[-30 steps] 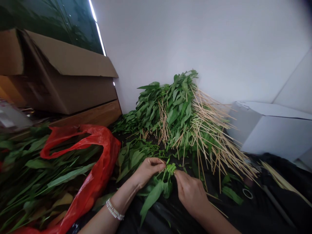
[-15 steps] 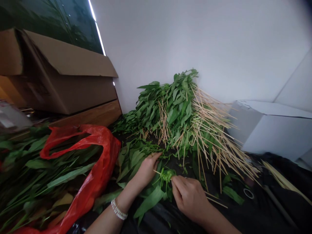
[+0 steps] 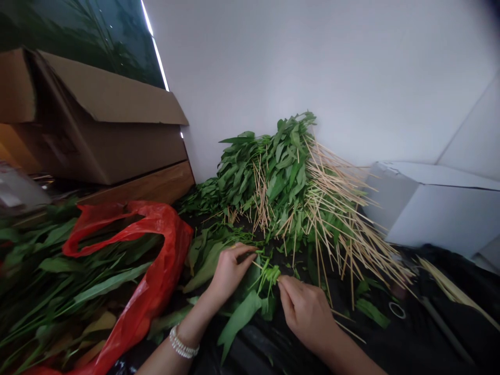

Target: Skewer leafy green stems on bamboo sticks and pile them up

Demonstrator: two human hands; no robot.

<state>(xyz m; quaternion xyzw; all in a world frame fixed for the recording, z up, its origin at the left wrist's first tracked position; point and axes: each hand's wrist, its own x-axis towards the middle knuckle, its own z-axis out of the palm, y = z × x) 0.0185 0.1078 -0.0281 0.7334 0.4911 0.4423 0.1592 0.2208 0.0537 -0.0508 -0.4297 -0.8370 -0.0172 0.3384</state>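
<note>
In my right hand [image 3: 307, 310], fingers closed, is a thin wooden skewer [image 3: 257, 265] whose bare tip points up and left. Folded leafy green stems [image 3: 269, 274] are bunched on it just beyond my fingertips, and a broad leaf [image 3: 242, 316] hangs below. My left hand [image 3: 230, 268], with a pearl bracelet at the wrist, pinches a green stem [image 3: 260, 251] close to the skewer's tip. Loose leafy greens [image 3: 213, 260] lie beside and under the left hand. Behind both hands rises a pile of skewered greens [image 3: 291, 156], with many bare skewer ends [image 3: 347, 219] fanning out to the right.
A red plastic bag [image 3: 172, 245] holding long leafy stems [image 3: 47, 286] lies at left. Behind it stands an open cardboard box [image 3: 128, 148]. At right are a white box [image 3: 449, 213], a pale ring [image 3: 397, 310] and a bundle of pale sticks [image 3: 453, 289] on black sheeting.
My left hand has shifted slightly left and its fingers now point to the right, pinching a stem. The greens on the skewer have lifted a little. The right hand has barely moved.
</note>
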